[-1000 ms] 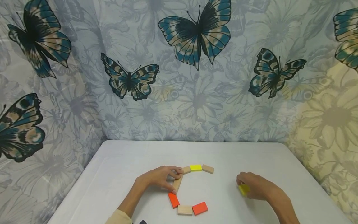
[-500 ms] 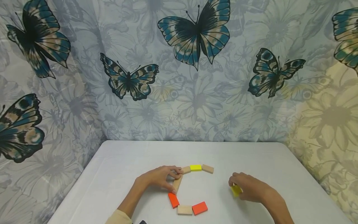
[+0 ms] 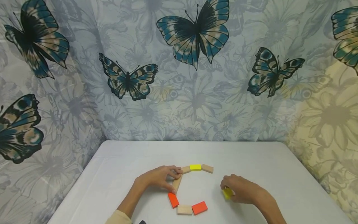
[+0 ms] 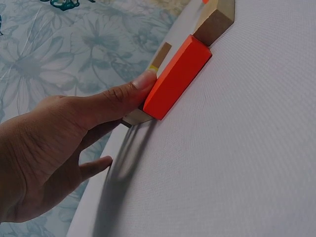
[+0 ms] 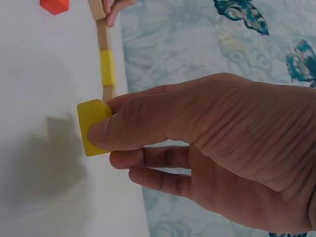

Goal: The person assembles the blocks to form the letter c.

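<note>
Fingers (image 5: 123, 129) of the right hand (image 3: 241, 189) pinch a yellow block (image 3: 227, 193); left hand (image 3: 158, 179) fingers curl on a wooden block (image 3: 176, 183), seemingly gripping it.

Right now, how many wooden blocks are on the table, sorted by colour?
Plain wood blocks: 4
Orange blocks: 2
Yellow blocks: 2, one in the row and one held in the right hand
Total: 8
</note>
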The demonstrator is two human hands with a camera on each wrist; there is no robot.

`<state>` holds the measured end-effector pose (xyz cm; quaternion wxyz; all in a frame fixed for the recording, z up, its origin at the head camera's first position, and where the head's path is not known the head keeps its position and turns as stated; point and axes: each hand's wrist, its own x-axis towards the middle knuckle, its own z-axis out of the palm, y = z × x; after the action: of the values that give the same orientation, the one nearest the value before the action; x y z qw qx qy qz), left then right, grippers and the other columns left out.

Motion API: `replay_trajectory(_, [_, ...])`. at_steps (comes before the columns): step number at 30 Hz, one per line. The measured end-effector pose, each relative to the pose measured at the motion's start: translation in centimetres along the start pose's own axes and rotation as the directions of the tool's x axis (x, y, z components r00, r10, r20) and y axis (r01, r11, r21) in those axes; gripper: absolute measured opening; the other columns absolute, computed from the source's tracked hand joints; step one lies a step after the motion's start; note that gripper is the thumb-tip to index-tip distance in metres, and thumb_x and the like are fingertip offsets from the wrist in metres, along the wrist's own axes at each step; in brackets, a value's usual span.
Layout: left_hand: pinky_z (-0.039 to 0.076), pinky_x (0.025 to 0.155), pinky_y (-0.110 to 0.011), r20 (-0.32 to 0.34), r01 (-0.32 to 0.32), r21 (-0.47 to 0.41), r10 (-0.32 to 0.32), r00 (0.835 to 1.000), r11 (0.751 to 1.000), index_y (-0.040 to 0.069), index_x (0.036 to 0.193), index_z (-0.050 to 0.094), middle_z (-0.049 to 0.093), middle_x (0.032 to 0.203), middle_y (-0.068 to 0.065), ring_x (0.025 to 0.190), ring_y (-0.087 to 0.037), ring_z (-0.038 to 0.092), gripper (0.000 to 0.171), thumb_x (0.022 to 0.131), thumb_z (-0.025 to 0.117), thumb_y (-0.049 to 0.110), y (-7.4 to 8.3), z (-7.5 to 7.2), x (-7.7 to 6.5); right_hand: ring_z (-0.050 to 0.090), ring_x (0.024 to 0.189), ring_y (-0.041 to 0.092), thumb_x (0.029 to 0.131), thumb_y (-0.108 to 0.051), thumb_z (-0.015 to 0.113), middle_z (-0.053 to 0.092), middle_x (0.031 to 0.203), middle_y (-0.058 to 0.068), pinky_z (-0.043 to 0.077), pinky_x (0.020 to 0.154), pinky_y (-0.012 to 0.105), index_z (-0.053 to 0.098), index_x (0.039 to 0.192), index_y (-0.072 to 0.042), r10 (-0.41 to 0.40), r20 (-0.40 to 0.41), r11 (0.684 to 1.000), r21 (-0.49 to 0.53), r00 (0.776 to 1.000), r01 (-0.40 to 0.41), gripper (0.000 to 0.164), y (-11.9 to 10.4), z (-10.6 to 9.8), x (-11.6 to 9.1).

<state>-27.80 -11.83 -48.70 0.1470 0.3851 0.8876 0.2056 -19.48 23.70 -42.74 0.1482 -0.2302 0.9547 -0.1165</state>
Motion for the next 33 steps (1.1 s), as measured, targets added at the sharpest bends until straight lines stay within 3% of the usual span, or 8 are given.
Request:
replay_trajectory(6, [0.041, 0.125, -0.043, -0.003, 0.002, -0.014, -0.002, 1.0, 1.0, 0.018, 0.141, 0.066, 0.056, 0.156, 0.008, 0.15, -0.018, 0.049, 0.072, 0.079, 0.09, 0.043, 0.1, -0.1, 0.0, 0.052, 0.085, 0.004, 0.079, -0.003, 0.087, 0.063, 0.093, -0.015, 0.06, 0.085, 0.029, 0.076, 0.103, -0.017, -0.061, 0.015, 0.998, -0.016, 0.998, 0.062, 0.03, -0.8, 0.1, 0.3])
replay_trajectory(14, [0.042, 0.125, -0.044, 0.003, 0.005, -0.014, -0.005, 1.0, 1.0, 0.018, 0.142, 0.066, 0.055, 0.157, 0.009, 0.151, -0.018, 0.048, 0.072, 0.079, 0.09, 0.044, 0.0, 0.0, 0.0, 0.051, 0.086, 0.004, 0.078, -0.005, 0.089, 0.062, 0.093, -0.016, 0.06, 0.087, 0.029, 0.076, 0.102, -0.019, -0.065, 0.03, 0.998, 0.002, 0.997, 0.065, 0.03, -1.6, 0.3, 0.5])
replay_trajectory(20, [0.042, 0.125, -0.043, -0.002, -0.002, -0.004, 0.002, 1.0, 1.0, 0.018, 0.141, 0.066, 0.055, 0.157, 0.009, 0.15, -0.018, 0.049, 0.071, 0.079, 0.09, 0.044, -0.1, 0.1, 0.1, 0.05, 0.085, 0.002, 0.077, -0.005, 0.089, 0.061, 0.092, -0.017, 0.058, 0.083, 0.026, 0.076, 0.102, -0.018, -0.131, 0.019, 0.991, -0.03, 0.991, 0.131, 0.031, -2.0, 0.6, 0.6])
replay_trajectory(27, [0.041, 0.125, -0.041, -0.003, -0.004, -0.011, 0.004, 1.0, 1.0, 0.017, 0.14, 0.067, 0.056, 0.156, 0.009, 0.151, -0.017, 0.048, 0.071, 0.079, 0.091, 0.042, 0.0, 0.1, -0.1, 0.052, 0.086, 0.004, 0.079, -0.009, 0.09, 0.063, 0.092, -0.016, 0.06, 0.087, 0.027, 0.077, 0.101, -0.022, -0.054, 0.072, 0.998, -0.016, 0.996, 0.055, 0.03, -3.4, 1.3, 1.5])
replay_trajectory(33, [0.042, 0.125, -0.043, -0.002, 0.006, -0.012, -0.006, 1.0, 1.0, 0.018, 0.141, 0.067, 0.055, 0.157, 0.009, 0.15, -0.018, 0.049, 0.071, 0.079, 0.09, 0.043, 0.1, -0.1, -0.1, 0.05, 0.085, 0.002, 0.079, -0.007, 0.089, 0.063, 0.092, -0.017, 0.057, 0.084, 0.024, 0.077, 0.1, -0.024, -0.112, 0.071, 0.994, -0.014, 0.991, 0.113, 0.029, -3.7, 1.5, 1.5])
